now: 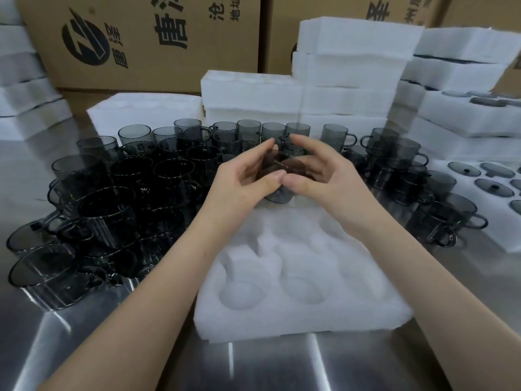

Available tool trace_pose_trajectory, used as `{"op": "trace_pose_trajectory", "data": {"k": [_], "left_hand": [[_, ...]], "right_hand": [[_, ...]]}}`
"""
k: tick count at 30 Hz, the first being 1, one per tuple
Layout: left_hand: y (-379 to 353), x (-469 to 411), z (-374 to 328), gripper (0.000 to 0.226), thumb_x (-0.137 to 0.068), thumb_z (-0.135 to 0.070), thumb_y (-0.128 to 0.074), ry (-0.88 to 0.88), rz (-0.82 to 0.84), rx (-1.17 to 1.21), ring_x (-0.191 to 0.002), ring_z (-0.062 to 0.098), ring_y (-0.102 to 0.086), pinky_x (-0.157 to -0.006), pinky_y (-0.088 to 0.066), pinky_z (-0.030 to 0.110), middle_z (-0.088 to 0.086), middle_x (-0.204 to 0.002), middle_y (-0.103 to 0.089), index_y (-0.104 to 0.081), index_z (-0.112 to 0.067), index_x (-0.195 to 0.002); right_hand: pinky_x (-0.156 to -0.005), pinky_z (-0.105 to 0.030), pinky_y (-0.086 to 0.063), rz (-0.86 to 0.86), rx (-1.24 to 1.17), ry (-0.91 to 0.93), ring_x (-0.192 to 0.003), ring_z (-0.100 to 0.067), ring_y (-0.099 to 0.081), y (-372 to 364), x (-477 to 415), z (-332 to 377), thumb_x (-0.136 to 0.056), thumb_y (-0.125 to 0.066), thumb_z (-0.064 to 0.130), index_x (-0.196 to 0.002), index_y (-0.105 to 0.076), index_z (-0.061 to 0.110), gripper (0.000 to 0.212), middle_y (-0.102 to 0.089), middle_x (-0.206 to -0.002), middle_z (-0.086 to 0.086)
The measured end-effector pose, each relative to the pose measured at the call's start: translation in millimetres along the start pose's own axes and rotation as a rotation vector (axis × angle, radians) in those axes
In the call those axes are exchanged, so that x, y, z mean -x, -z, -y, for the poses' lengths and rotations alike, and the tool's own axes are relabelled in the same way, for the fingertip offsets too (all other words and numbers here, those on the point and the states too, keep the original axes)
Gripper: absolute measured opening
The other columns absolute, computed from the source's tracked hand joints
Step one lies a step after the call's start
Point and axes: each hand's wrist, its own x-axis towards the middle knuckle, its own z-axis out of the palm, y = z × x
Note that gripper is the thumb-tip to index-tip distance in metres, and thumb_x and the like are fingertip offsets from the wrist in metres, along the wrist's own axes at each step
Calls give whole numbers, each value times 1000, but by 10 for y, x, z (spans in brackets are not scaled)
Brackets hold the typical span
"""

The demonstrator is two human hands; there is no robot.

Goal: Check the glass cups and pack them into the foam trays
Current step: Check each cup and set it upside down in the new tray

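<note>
**Both hands on one cup, front tray has nothing in it yet**

Grip: left hand (pixel 242 179) and right hand (pixel 321 173) both pinch the same smoked-glass cup (pixel 283 166), thumbs meeting at its near side and fingers curled over the far side. It's held tilted in the air above the far edge of the front foam tray (pixel 296 320). Looks like the check step, not placing.

Left to right:
- Far left: closed foam stacks (pixel 25 103), with a printed cardboard box (pixel 169 52) behind them.
- Left of the hands: big loose batch of unpacked cups (pixel 112 198) standing on the steel table (pixel 267 368), tightly bunched.
- Centre: front foam tray directly under the forearms. Every cavity I can see is bare.
- Behind: spare foam trays (pixel 352 66) stacked high.
- Right: smaller cup group (pixel 439 210), then a lid tray (pixel 504 235) with dark glass lids seated in its pockets.

Progress, my read: this tray is at zero, with the held cup the first candidate for it. Dozens of cups remain on both sides. Can't tell if the closed stacks hold finished packs.
</note>
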Motion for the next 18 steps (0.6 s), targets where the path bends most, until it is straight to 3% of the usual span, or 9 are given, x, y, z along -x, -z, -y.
{"op": "trace_pose_trajectory", "data": {"k": [4, 7, 9, 12, 14, 18], "left_hand": [[-17, -1, -11, 43, -93, 0, -58, -20, -14, -41, -107, -7, -60, -91, -46, 13, 2, -128, -61, -53, -5, -135], [3, -10, -68, 24, -98, -8, -51, -29, -166, -69, -102, 9, -66, -79, -48, 12, 1, -115, -68, -65, -9, -119], [75, -26, -98, 21, -99, -13, -49, 3, -259, -144, -98, 15, -68, -71, -47, 9, 0, -106, -71, -69, -17, -104], [197, -34, -68, 26, -100, -20, -45, 129, -265, -190, -91, 12, -68, -61, -46, 7, 1, -98, -73, -69, -21, -91], [213, 21, -28, 32, -103, -24, -41, 171, -254, -139, -88, 13, -67, -62, -48, 11, 6, -97, -73, -69, -17, -91], [170, 130, 43, 40, -105, -24, -37, 138, -262, -41, -83, 23, -68, -77, -53, 37, 15, -88, -73, -70, -11, -85]], "right_hand": [[-75, -24, -53, -24, 20, -51, -83, -15, -61, -3, 16, 60, -68, -76, 30, -132, -54, 22, 69, -66, -94, -9], [-66, -21, -51, 12, 100, -99, -79, -11, -62, 8, 20, 120, -83, -72, 22, -118, -65, 20, 35, -67, -90, -9], [-74, -32, -53, 66, 149, -150, -76, -14, -66, 26, 18, 166, -85, -70, 20, -109, -66, 13, 25, -69, -87, -3], [-93, -48, -50, 146, 186, -205, -85, -27, -71, 47, 25, 289, -81, -76, 26, -105, -60, 10, 33, -72, -94, -6], [-91, -48, -52, 198, 202, -192, -84, -27, -71, -22, 45, 424, -72, -75, 34, -104, -58, 17, 40, -73, -95, -8], [-69, -43, -56, 241, 370, -116, -69, -25, -69, -307, 76, 559, -68, -74, 50, -97, -62, 32, 36, -69, -79, -7]]}}
